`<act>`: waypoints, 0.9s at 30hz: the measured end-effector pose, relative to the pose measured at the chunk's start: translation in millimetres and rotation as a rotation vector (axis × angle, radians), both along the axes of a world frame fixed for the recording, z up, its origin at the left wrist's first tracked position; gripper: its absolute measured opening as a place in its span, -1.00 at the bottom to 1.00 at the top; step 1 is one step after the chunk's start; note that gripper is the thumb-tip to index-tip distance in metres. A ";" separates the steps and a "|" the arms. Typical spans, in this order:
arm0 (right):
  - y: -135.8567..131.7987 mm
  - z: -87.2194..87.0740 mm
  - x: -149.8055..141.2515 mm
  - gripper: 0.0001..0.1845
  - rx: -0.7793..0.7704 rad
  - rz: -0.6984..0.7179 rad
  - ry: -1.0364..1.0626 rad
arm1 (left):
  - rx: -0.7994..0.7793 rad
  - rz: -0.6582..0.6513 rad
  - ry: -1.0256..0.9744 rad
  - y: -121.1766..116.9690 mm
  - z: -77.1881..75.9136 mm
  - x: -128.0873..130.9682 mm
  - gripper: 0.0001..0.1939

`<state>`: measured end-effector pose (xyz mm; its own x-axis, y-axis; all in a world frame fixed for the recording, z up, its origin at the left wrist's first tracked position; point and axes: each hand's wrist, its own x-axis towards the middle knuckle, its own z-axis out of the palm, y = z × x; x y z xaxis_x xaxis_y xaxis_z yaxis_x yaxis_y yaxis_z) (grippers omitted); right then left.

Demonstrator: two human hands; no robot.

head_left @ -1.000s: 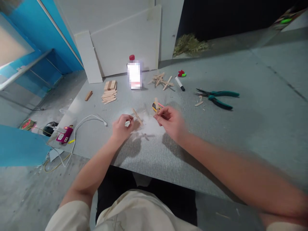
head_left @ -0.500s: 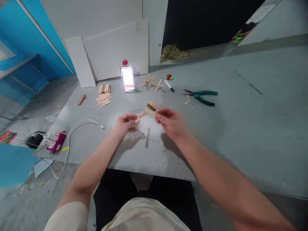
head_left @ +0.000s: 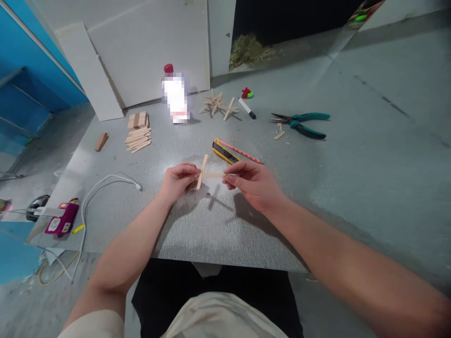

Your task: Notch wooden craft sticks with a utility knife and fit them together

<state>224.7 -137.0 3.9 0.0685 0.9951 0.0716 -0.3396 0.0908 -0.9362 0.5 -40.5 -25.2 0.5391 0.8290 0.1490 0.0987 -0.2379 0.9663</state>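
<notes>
My left hand pinches a short wooden craft stick that stands nearly upright at its fingertips. A second craft stick lies level and meets the first one crosswise. My right hand grips the far end of this level stick between thumb and fingers. Whether the two sticks are fixed together or only touch, I cannot tell. Both hands are just above the table, their shadows below. Right behind my right hand lie a yellow and black utility knife and a red patterned pencil-like stick.
Stacked craft sticks lie back left, near a small brown block. Behind are a red-capped bottle, loose sticks, a marker and green-handled pliers. A white cable and a purple box are left.
The level stick, blurred earlier, now shows clearly against the upright one. My right hand has moved slightly right and down, uncovering more of the knife. The camera view has shifted.
</notes>
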 end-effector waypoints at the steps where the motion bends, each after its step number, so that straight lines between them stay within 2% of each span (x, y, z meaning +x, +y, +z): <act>1: -0.7 1.0 -0.3 -0.70 0.000 0.005 -0.003 | 0.014 0.000 -0.003 -0.1 0.1 0.1 -0.66; 6: -1.5 3.1 -2.6 -0.69 -0.006 0.024 -0.012 | 0.064 -0.009 -0.008 0.3 0.2 -0.3 -0.66; 20: -3.2 -5.1 -7.1 -0.72 -0.025 0.072 -0.027 | 0.181 -0.042 0.029 -5.1 4.3 -0.8 -0.68; 27: -10.7 -3.4 -8.9 -0.80 -0.020 0.096 -0.062 | 0.242 -0.080 0.040 -6.2 5.3 -2.5 -0.70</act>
<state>215.8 -147.7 0.6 -0.0312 0.9981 0.0528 -0.2872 0.0416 -0.9570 -1.9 -46.7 -20.0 0.6108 0.7263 0.3153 0.1077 -0.4707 0.8757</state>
